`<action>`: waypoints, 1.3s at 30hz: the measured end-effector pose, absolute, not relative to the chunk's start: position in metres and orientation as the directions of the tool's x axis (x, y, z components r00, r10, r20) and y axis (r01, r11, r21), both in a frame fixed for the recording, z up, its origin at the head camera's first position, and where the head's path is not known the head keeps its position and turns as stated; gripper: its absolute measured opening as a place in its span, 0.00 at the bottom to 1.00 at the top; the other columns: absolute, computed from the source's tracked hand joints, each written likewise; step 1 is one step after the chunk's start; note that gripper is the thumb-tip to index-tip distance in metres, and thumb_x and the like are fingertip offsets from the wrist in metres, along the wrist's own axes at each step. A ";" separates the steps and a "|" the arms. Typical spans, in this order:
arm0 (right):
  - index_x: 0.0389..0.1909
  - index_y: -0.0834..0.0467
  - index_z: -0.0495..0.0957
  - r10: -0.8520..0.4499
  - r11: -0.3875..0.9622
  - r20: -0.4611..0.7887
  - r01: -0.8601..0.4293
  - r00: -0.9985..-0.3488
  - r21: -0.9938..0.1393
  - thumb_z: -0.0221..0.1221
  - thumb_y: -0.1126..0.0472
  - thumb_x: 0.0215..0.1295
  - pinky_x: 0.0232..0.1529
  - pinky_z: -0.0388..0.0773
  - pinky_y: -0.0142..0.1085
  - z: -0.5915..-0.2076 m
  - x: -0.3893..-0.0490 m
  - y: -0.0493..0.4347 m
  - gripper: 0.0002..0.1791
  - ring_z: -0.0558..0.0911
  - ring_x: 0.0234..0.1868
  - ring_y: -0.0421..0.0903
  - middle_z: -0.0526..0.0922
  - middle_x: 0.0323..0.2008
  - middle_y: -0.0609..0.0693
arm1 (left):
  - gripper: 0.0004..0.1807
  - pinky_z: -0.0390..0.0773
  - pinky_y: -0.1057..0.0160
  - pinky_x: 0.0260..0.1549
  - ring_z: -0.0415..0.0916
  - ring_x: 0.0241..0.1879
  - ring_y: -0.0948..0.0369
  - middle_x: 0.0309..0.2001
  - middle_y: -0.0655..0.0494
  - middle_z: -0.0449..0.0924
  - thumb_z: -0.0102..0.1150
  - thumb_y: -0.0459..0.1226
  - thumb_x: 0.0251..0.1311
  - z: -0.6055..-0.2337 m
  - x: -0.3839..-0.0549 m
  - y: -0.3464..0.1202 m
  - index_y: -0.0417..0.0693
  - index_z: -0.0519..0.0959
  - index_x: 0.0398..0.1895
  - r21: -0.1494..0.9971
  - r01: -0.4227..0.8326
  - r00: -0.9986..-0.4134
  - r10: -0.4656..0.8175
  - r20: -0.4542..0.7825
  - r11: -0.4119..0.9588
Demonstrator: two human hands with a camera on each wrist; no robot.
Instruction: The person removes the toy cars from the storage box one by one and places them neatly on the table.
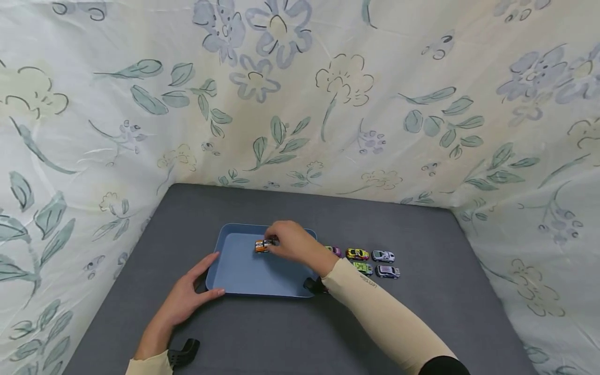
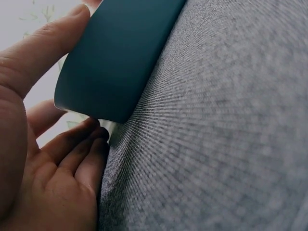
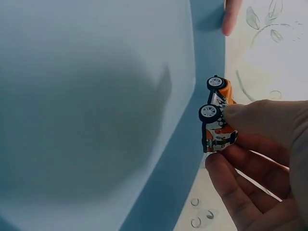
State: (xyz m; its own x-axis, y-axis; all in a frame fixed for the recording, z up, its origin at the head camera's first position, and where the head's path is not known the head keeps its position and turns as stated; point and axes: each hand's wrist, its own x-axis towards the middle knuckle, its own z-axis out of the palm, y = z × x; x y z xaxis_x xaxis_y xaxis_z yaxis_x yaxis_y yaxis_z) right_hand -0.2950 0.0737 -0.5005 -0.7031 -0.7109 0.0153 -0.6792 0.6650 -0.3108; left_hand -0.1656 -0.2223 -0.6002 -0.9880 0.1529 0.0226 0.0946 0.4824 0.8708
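A small orange toy car [image 3: 219, 115] with black and white markings is pinched between the thumb and fingers of my right hand [image 1: 292, 242]. In the right wrist view the car is held up on its side, wheels facing the camera. It overlaps the blue tray [image 1: 262, 271] in the head view. My left hand [image 1: 185, 297] is at the tray's left end, with its spread thumb and index finger touching the rim near the front corner. In the left wrist view the thumb [image 2: 53, 38] lies straight against the tray wall, the other fingers loosely bent below.
Several toy cars stand in rows right of the tray, among them a yellow car [image 1: 358, 254], a green car [image 1: 363, 268] and a white car [image 1: 387, 271]. My right forearm partly covers them. Floral cloth [image 1: 300, 104] surrounds the grey table [image 1: 262, 333].
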 end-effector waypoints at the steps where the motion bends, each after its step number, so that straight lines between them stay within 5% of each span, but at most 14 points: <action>1: 0.52 0.55 0.90 -0.709 0.666 0.020 -0.678 -0.705 -0.312 0.71 0.59 0.74 0.45 0.81 0.35 -0.500 -0.293 0.077 0.10 0.82 0.42 0.40 0.87 0.46 0.46 | 0.51 0.53 0.82 0.64 0.52 0.82 0.35 0.85 0.37 0.53 0.80 0.47 0.63 -0.600 -0.165 -0.222 0.54 0.63 0.87 0.873 0.102 -0.987 0.157 0.029 0.477; 15: 0.51 0.55 0.90 -0.688 0.649 0.092 -0.668 -0.719 -0.364 0.71 0.62 0.72 0.45 0.83 0.39 -0.494 -0.273 0.121 0.09 0.86 0.44 0.46 0.87 0.46 0.47 | 0.50 0.54 0.85 0.61 0.52 0.82 0.35 0.84 0.36 0.55 0.80 0.46 0.63 -0.600 -0.163 -0.220 0.54 0.64 0.86 0.879 0.119 -0.986 0.158 0.051 0.462; 39: 0.50 0.54 0.90 -0.615 0.694 0.138 -0.616 -0.777 -0.373 0.73 0.62 0.70 0.44 0.84 0.40 -0.485 -0.245 0.187 0.09 0.85 0.42 0.42 0.87 0.45 0.44 | 0.51 0.50 0.87 0.60 0.51 0.83 0.36 0.85 0.37 0.54 0.80 0.48 0.63 -0.602 -0.164 -0.217 0.54 0.64 0.86 0.875 0.085 -0.990 0.142 0.018 0.476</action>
State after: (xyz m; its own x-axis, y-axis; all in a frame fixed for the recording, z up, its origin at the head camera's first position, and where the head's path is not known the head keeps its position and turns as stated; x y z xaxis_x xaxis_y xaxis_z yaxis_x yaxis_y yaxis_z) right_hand -0.2448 0.1867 -0.4847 -0.7765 -0.6148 0.1380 -0.6159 0.6942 -0.3725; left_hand -0.1636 -0.2172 -0.6023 -0.9897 0.1422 0.0183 0.0846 0.4764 0.8752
